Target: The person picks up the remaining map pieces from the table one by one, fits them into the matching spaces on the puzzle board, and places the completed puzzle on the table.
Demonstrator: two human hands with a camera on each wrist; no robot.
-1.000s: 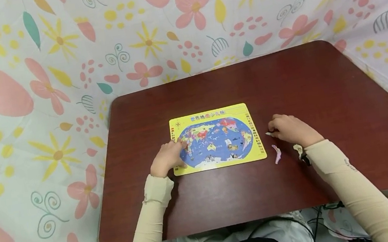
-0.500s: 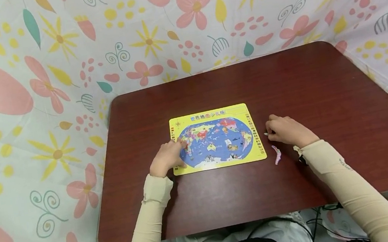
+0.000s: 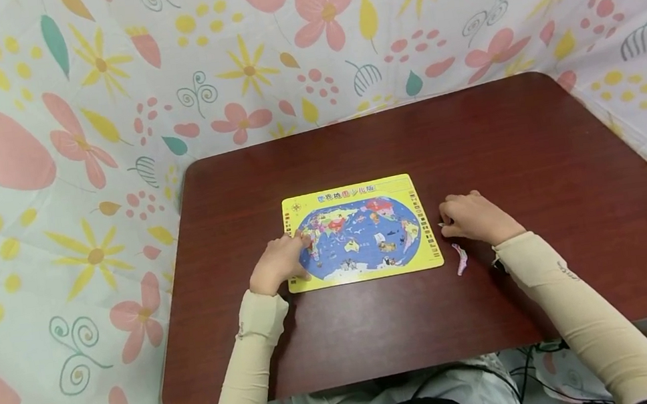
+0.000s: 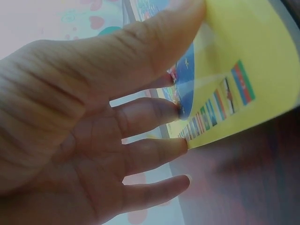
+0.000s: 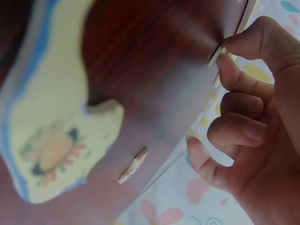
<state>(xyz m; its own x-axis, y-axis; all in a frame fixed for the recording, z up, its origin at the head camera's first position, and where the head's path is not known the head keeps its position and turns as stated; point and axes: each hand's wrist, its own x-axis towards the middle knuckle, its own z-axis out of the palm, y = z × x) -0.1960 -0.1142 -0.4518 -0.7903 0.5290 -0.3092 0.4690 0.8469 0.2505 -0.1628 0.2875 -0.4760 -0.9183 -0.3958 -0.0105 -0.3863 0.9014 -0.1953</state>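
Where I saw the left hand point(image 3: 278, 263): at the left edge of the map board point(image 3: 361, 232), its fingers straight and spread, its thumb over the printed face; the grip was loose, simply touching the board.
Map board: lay on the brown table point(image 3: 503, 133), yellow at the border, a blue world map in the middle, small flags down both sides.
Small piece point(image 5: 216, 56): just right of the board, mostly covered by the right hand point(image 3: 476, 218), so I could not tell its shape.
Pink strip point(image 3: 460, 259): lay curved on the table, near the board's lower right corner but apart from it.
Right hand: pinched the small piece between thumb and forefinger, the other fingers bent.
Yellowish shape point(image 5: 61, 126): close in the right wrist view, blue-edged, too blurred for me to name.
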